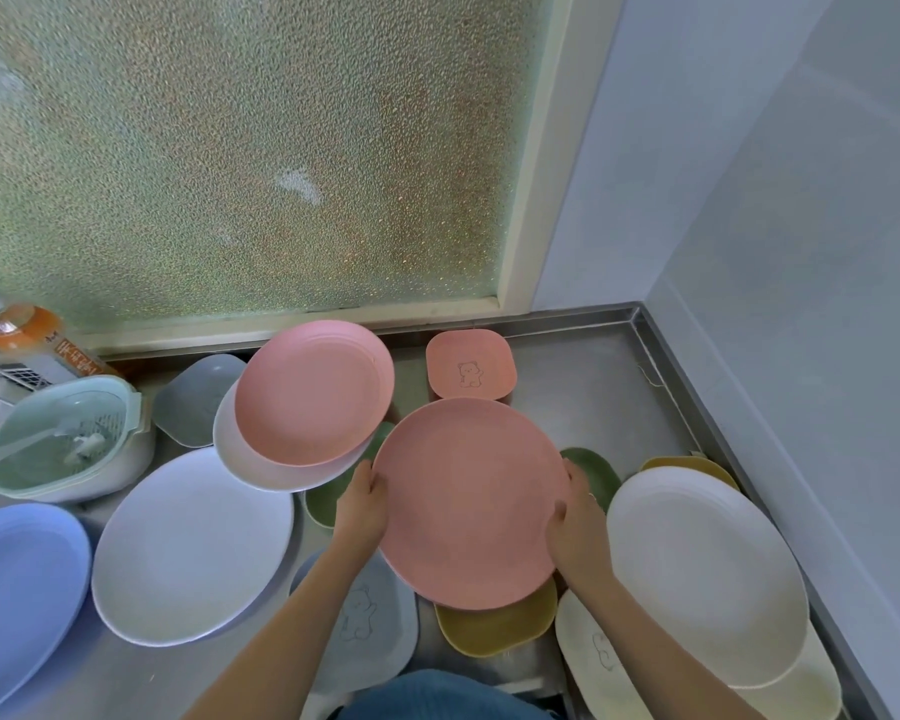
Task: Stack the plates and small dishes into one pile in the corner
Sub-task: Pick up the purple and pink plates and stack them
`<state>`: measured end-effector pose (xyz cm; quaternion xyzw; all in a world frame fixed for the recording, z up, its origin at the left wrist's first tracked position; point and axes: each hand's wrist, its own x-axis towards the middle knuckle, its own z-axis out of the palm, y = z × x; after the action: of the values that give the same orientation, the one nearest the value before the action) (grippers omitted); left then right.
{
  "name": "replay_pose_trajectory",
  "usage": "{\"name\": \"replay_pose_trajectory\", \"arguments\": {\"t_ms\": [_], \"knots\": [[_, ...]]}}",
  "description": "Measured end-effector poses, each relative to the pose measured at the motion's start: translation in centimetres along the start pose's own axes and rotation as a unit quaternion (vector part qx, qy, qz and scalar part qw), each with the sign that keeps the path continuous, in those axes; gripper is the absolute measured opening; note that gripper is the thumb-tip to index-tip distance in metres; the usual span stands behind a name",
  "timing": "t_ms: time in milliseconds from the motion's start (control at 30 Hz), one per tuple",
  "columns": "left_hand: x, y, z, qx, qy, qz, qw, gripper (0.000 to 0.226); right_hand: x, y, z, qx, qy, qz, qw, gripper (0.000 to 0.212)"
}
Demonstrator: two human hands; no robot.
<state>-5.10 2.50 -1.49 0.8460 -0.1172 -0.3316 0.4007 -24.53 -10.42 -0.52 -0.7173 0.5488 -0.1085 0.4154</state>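
Observation:
I hold a large pink plate point(471, 504) above the steel counter with both hands. My left hand point(362, 504) grips its left rim and my right hand point(575, 532) grips its right rim. Under it a green dish point(593, 472) and a mustard square dish point(494, 628) partly show. A second pink plate point(313, 392) lies tilted on a white plate point(261, 467) to the left. A small pink square dish with a bear drawing point(471, 363) sits near the back corner. White plates lie at left point(193, 545) and right point(707, 574).
A blue plate point(19, 589) lies at the far left, beside a mint lidded container point(68, 439). A grey dish point(198, 397) and a grey bear dish point(370, 621) sit nearby. A drink bottle point(22, 330) stands at the frosted window. The counter's raised edge point(697, 402) meets the wall.

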Motion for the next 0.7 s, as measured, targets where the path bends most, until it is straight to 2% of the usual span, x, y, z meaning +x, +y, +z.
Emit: {"name": "replay_pose_trajectory", "arguments": {"t_ms": [100,200,367,467,600,700], "knots": [[-1.0,1.4,-1.0,-0.142,-0.04,-0.029,0.989,0.025,0.0,0.3,0.0,0.002,0.032,-0.017,0.999,0.041],[-2.3,2.7,-2.0,-0.297,-0.1,-0.076,0.947,0.041,-0.1,-0.3,-0.1,0.061,0.058,-0.025,0.996,0.044],[-3.6,4.3,-2.2,-0.441,-0.21,-0.032,0.872,0.034,0.5,-0.7,-0.3,0.198,0.06,0.011,0.978,0.058],[-4.2,5.3,-2.0,-0.47,-0.234,-0.001,0.851,0.042,1.4,-0.5,0.0,0.223,0.044,0.044,0.973,0.06],[-3.8,5.1,-2.0,-0.466,-0.293,0.039,0.834,0.079,1.9,-0.4,-0.1,0.215,0.015,0.063,0.974,0.052],[-3.4,5.3,-2.0,-0.435,-0.309,0.085,0.841,0.065,2.4,0.0,-0.2,0.203,0.03,0.067,0.976,0.035]]}}
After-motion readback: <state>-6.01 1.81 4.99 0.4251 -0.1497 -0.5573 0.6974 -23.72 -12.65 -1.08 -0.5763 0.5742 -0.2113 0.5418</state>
